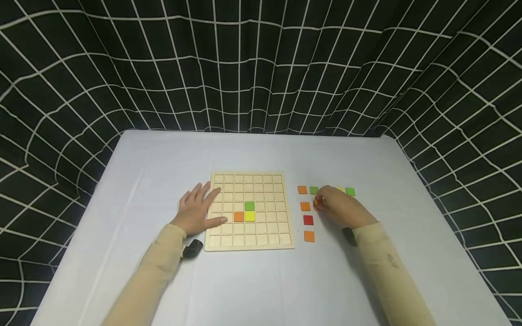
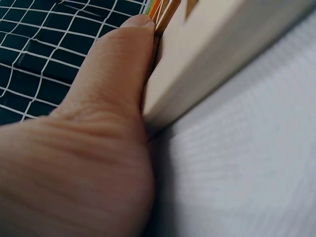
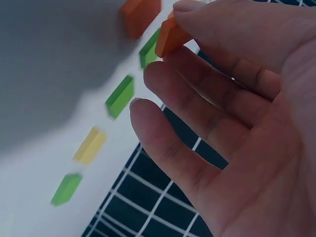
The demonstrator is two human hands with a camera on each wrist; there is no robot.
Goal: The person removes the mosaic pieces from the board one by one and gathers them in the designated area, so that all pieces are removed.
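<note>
My left hand (image 1: pixel 193 213) rests with spread fingers over the left edge of a wooden grid board (image 1: pixel 267 242); its thumb lies along the board's near-left part. In the left wrist view, the thumb (image 2: pixel 113 64) touches the board's side and top. An orange tile (image 1: pixel 239 217), a yellow tile (image 1: pixel 250 216) and a green tile (image 1: pixel 249 206) sit in cells near the board's middle. To the right of the board, my right hand (image 1: pixel 340 207) pinches a square orange tile (image 3: pixel 170 38) between thumb and fingers, with the other fingers loosely bent.
Loose tiles lie right of the board: a red one (image 1: pixel 308 220), orange ones (image 1: pixel 309 236) and green ones (image 1: pixel 350 192). A yellow tile (image 3: pixel 90 145) is partly behind the right hand in the head view. White cloth (image 1: pixel 244 290) covers the table; dark gridded curtains (image 1: pixel 261 68) surround it.
</note>
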